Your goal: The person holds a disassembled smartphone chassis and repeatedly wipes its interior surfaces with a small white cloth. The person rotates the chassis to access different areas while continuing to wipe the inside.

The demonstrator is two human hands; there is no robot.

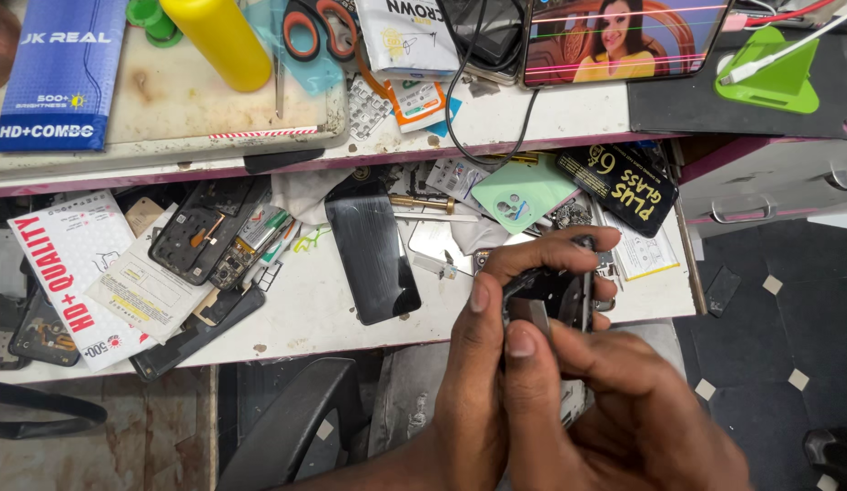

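Both my hands hold a small dark phone part over the front edge of a white pull-out shelf. My left hand wraps it from the left, with the fingers curled over its top and the thumb pressed on its face. My right hand grips it from below, thumb on a small grey piece at its lower left. Most of the part is hidden by my fingers.
The shelf carries a black phone screen, an opened phone frame, a mint green phone back cover, white and black packets. The bench above holds a yellow bottle, scissors, a lit phone. A black chair arm is below.
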